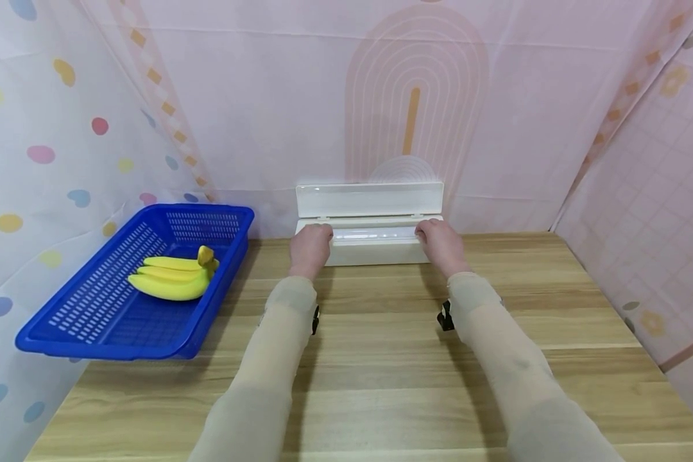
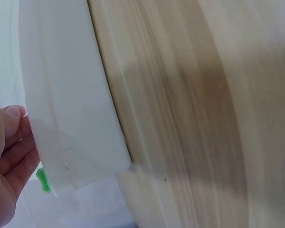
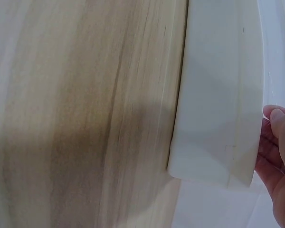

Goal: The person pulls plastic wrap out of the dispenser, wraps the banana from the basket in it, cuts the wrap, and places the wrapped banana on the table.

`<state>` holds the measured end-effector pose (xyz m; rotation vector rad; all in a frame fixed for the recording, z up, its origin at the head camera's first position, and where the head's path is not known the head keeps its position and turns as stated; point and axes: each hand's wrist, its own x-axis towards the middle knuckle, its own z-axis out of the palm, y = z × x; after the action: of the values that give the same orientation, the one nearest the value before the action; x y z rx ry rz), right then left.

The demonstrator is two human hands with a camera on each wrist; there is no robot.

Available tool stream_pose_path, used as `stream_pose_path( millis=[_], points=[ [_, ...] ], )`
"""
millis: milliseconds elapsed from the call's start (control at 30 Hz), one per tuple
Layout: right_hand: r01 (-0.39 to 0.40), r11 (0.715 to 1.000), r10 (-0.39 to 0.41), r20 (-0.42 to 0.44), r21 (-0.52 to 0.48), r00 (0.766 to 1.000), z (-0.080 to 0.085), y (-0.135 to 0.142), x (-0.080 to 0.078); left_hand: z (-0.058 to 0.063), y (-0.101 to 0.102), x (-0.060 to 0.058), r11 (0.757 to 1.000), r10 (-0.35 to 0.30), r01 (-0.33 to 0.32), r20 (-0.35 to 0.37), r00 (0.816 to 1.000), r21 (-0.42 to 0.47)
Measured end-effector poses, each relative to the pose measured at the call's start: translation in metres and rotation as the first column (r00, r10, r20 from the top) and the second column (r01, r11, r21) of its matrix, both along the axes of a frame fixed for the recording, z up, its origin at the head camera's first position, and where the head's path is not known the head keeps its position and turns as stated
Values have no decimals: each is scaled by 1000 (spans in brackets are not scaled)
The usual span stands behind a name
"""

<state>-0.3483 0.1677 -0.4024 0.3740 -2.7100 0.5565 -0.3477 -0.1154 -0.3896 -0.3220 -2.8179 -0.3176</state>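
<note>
A long white plastic wrap dispenser (image 1: 375, 255) stands at the back of the table with its lid (image 1: 369, 201) raised. Inside it lies a shiny clear roll of plastic wrap (image 1: 375, 233). My left hand (image 1: 312, 249) is at the box's left end, thumb and fingertips pinched together at the wrap's edge. At the right end my right hand (image 1: 441, 245) pinches the wrap in the same way. The film between the fingers is too clear to make out well. A small green piece (image 2: 43, 179) shows at the box's end beside the left fingers in the left wrist view.
A blue plastic basket (image 1: 115, 351) stands on the left of the wooden table (image 1: 375, 385), with a bunch of yellow bananas (image 1: 173, 282) in it. Patterned cloth walls (image 1: 265, 96) enclose the table behind and at both sides.
</note>
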Motion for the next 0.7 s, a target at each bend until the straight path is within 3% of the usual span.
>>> stream_pose_path(
  millis=[267, 700],
  points=[
    [-9, 1000, 9, 30, 13, 1000, 3, 1, -2, 2, 0, -5, 999, 11, -10, 30, 999, -33],
    [-11, 1000, 10, 64, 28, 998, 12, 1, -5, 5, -2, -12, 999, -15, 14, 22, 1000, 34]
  ],
)
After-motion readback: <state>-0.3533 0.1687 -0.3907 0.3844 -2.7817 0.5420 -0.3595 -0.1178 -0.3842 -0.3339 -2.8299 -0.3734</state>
